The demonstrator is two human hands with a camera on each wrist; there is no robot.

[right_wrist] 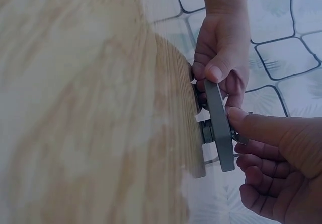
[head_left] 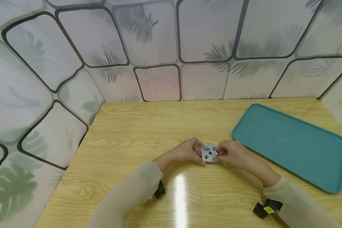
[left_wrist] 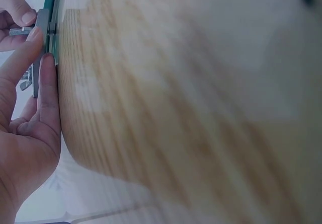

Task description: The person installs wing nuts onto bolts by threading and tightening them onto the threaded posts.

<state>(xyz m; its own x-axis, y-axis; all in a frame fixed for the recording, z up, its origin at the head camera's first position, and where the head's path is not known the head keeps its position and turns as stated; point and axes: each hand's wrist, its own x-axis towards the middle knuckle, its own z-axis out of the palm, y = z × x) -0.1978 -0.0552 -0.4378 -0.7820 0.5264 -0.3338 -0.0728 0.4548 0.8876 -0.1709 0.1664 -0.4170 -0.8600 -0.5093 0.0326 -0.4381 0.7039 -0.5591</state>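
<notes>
A small square metal plate with several round holes is held just over the table, its edge turned to the camera in both wrist views. My left hand grips its left side, thumb on the near edge. At the plate's upper left corner stands a bolt with a wing nut. Toward the right edge, a second threaded bolt sticks out of the upper face; its hex head shows underneath. My right hand pinches a small wing nut on this bolt, mostly hidden by the fingertips.
A teal tray lies at the right of the wooden table, close behind my right forearm. A patterned wall rises along the table's back and left side. Black wrist cameras hang under both sleeves.
</notes>
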